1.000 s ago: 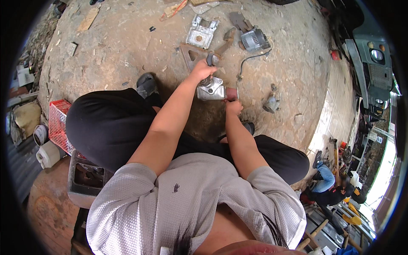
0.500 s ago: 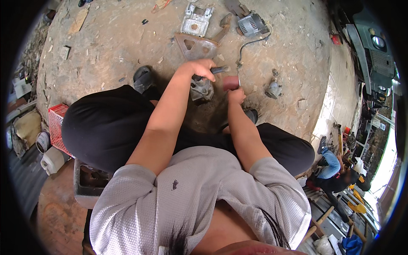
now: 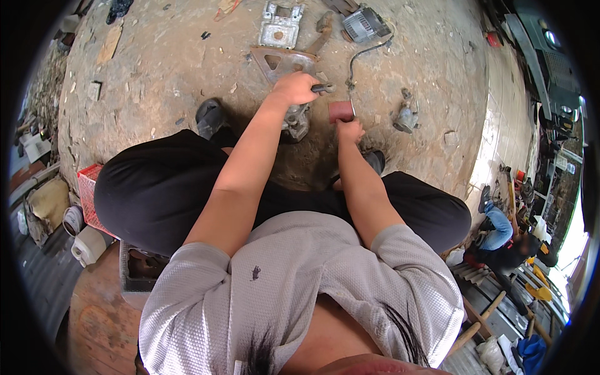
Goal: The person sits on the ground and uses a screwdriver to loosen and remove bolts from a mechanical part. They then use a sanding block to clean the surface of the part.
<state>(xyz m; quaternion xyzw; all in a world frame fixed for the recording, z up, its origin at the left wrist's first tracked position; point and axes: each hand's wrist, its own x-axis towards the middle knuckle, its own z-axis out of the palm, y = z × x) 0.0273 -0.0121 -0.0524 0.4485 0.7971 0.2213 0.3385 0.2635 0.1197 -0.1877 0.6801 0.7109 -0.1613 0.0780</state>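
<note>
My left hand [image 3: 296,89] is closed round a dark bar-like tool [image 3: 322,88], whose greyish end sticks out to the right; its exact kind is unclear. Just below that hand, a cast metal part [image 3: 295,124] sits on the ground between my feet, partly covered by my hand and forearm. To the right, my right hand [image 3: 350,130] grips a reddish-brown block [image 3: 340,111] with a thin shiny metal edge along its right side. The block is held apart from the cast part.
Beyond my hands lie a triangular metal bracket [image 3: 279,63], a silver metal plate [image 3: 280,26] and a grey motor [image 3: 365,25] with a black cable [image 3: 354,59]. A small metal part [image 3: 406,119] is at the right. A red crate [image 3: 89,194] stands left; another person [image 3: 500,234] sits far right.
My left hand has moved slightly up with the dark tool, which now shows less of its length. My right hand and the reddish-brown block have risen a little. The view has shifted slightly.
</note>
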